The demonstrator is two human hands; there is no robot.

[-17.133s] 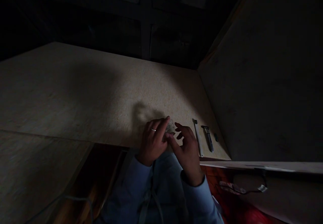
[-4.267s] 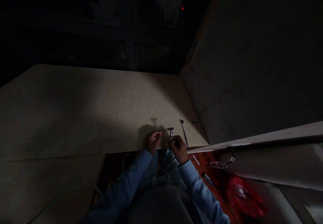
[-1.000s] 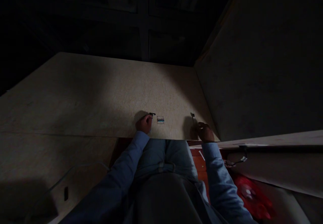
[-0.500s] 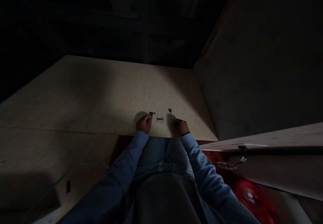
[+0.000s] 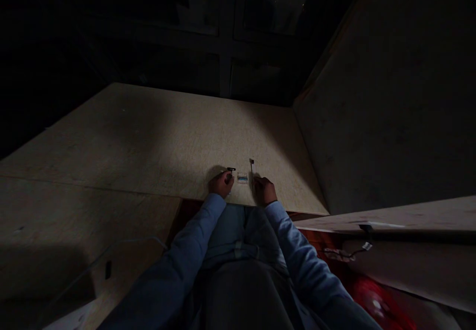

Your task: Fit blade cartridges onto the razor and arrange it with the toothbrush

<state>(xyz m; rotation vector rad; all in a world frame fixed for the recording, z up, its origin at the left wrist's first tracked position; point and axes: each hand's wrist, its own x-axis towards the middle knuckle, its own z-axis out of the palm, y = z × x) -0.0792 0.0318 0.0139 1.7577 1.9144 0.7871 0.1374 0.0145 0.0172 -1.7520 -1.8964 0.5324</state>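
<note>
Near the front edge of the pale tabletop (image 5: pixel 178 136), my left hand (image 5: pixel 222 185) is closed around the handle of a razor (image 5: pixel 231 169), whose dark T-shaped head points away from me. Pinched in my right hand (image 5: pixel 265 190) is a thin stick with a dark tip (image 5: pixel 252 167), standing out past the fingers. It is too dim to tell what kind of tool this is. Between the two hands lies a small clear case with a blue band (image 5: pixel 242 178), which neither hand appears to touch.
A wall panel (image 5: pixel 379 121) rises along the table's right side. On the lower left surface are a pale cable (image 5: pixel 137 239) and a small dark rectangle (image 5: pixel 108 269). Below right, a black cord (image 5: pixel 359 251) hangs above a red bag-like thing (image 5: pixel 375 300). Behind the table is dark.
The view has shifted slightly, moving the table and case rightward in the picture. My right hand with the stick has come closer to the case, and my left hand with the razor slightly closer too.
</note>
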